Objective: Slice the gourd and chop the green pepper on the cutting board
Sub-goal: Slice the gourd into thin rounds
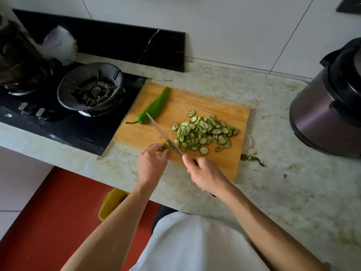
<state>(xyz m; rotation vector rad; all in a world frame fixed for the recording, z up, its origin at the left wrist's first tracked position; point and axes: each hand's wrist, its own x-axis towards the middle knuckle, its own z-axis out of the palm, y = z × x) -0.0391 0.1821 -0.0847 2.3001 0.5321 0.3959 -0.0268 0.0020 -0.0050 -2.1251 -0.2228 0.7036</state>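
Gourd stub (165,147) pinched in left hand (152,163) at cutting board (205,106) near edge; right hand (205,176) clamped on knife (164,133) — keep fingertips tucked, slices thin — green pepper (154,107) waiting whole.

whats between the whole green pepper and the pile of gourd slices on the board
In the head view, the knife blade crosses that gap, held by the right hand. Otherwise only bare cutting board separates the green pepper from the gourd slices.

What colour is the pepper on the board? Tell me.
Bright green pepper, whole, on the cutting board; head view.
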